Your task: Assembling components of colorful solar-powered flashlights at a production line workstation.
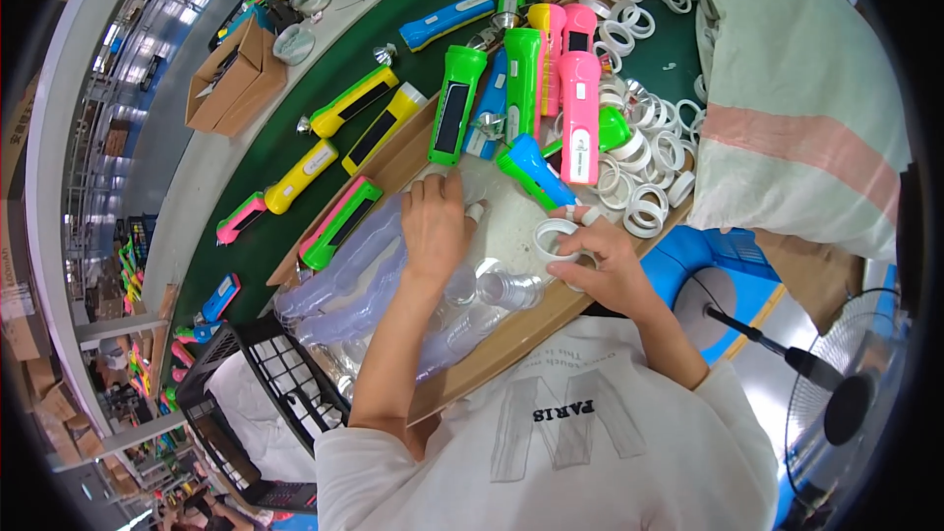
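Note:
My right hand (608, 261) is closed on a white ring (553, 239), its fingers and thumb gripping the rim; white wraps cover some fingertips. My left hand (438, 226) rests palm down in the cardboard tray (492, 352), fingers stretched forward and thumb apart, with nothing visible in it. Beside it lie clear plastic discs in stacks (509, 288) and long clear plastic sleeves (344, 285). Just beyond my hands, a blue flashlight (537, 173), a pink one (580, 118) and a green one (457, 103) lie among several others. What lies under my left palm is hidden.
Many loose white rings (644, 152) pile up at the tray's right, against a pale woven sack (787, 108). Yellow flashlights (301, 177) lie on the green bench (221, 254). A black crate (285, 383) stands lower left; a fan (836, 403) stands at right.

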### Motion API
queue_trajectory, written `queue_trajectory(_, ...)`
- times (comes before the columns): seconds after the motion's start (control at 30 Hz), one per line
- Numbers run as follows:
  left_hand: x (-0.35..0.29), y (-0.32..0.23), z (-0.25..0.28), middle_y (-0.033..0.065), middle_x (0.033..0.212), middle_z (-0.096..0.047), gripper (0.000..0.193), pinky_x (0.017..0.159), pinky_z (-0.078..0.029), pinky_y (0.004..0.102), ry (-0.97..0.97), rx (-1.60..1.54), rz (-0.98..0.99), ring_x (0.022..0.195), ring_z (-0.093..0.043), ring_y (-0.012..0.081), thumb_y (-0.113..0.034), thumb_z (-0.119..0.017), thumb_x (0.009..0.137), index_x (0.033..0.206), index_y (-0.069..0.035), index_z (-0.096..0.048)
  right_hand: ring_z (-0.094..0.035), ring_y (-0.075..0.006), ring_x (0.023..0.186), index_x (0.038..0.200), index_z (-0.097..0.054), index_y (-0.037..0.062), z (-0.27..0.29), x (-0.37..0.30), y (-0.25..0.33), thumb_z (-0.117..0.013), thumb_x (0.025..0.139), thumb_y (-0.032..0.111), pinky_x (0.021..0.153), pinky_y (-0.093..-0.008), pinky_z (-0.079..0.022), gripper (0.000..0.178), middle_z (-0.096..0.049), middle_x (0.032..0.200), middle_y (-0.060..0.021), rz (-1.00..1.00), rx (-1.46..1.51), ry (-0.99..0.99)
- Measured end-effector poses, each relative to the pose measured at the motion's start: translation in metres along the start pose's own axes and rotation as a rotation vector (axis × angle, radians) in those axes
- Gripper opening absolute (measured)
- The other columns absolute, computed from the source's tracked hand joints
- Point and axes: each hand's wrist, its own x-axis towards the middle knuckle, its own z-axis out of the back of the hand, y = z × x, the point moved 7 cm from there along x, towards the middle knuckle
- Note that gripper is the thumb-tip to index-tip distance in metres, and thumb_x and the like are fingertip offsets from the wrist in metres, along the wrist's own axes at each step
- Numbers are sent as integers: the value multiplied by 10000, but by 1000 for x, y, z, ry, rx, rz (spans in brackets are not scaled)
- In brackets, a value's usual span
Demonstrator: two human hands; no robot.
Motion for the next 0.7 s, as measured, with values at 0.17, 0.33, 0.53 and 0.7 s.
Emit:
queue_trajectory(0.17,-2,5,0,145,1022,-585,493,831,-429,430,-20,-84,-10,949,-554,333,-146,-774,674,1136,-63,-625,-558,-335,1005,829,-623,58,-26,7,22,-767,737,101,798,-377,-478,176,-510,1201,-187,209,-243,-45)
queue_trajectory(0.33,-20,20,39,117,1036,-570,545,847,-431,395,-113,-417,82,955,-540,294,-90,-783,646,1162,-57,-609,-558,-364,1043,1162,-513,79,-22,8,21,-741,746,68,852,-418,-480,475,-505,1171,-184,197,-287,-148)
queue_trajectory(0.53,-26,-45,62,115,1034,-572,616,841,-460,357,27,-698,-97,953,-557,264,-173,-821,666,1217,-56,-571,-575,-323,1047,1329,-415,47,-31,11,23,-743,741,48,868,-411,-481,673,-524,1177,-177,121,-172,-140)
queue_trajectory(0.7,-45,-36,39,121,870,-617,514,642,-500,371,123,-723,101,708,-607,269,-183,-749,783,1252,-87,-563,-577,-252,944,1360,-396,54,-12,7,12,-742,735,18,838,-358,-485,716,-527,1110,-147,123,-87,-197)
